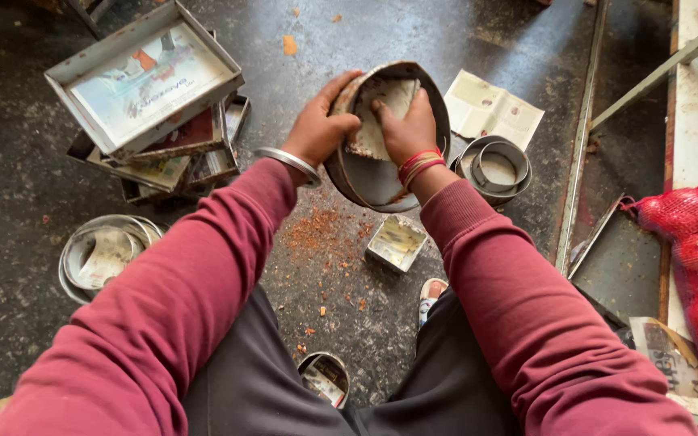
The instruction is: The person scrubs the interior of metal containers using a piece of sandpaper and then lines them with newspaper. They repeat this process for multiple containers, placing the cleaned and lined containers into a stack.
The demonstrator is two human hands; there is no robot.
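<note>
Two hands work on one round metal tin (373, 173), held tilted above the dark floor (462, 48), its open side turned up toward the camera. The left hand (317, 129) grips the tin's rim on the near left side, fingers curled shut over the edge, a silver bangle (288, 164) on that wrist. The right hand (405, 129) is inside the tin, fingers bent and pressing a piece of printed paper (381, 109) flat against the bottom; red threads (418, 165) circle that wrist.

To line the tin well, I judge the paper should be pushed snug into the corner where the base meets the wall, working round in small presses while the left hand keeps the rim steady and turns the tin a little at a time, so no creases lift.

Just below the tin lies a scatter of reddish crumbs (321, 234) and a small square tin (397, 241) with paper in it. To the right sit nested round rings (496, 165) on the floor beside a loose sheet of newspaper (490, 105). Further left a stack of rectangular trays (151, 93) is piled, paper-lined, and near the left knee rest round tins (103, 254) already holding paper. A red mesh sack (692, 266) lies at the far right
</note>
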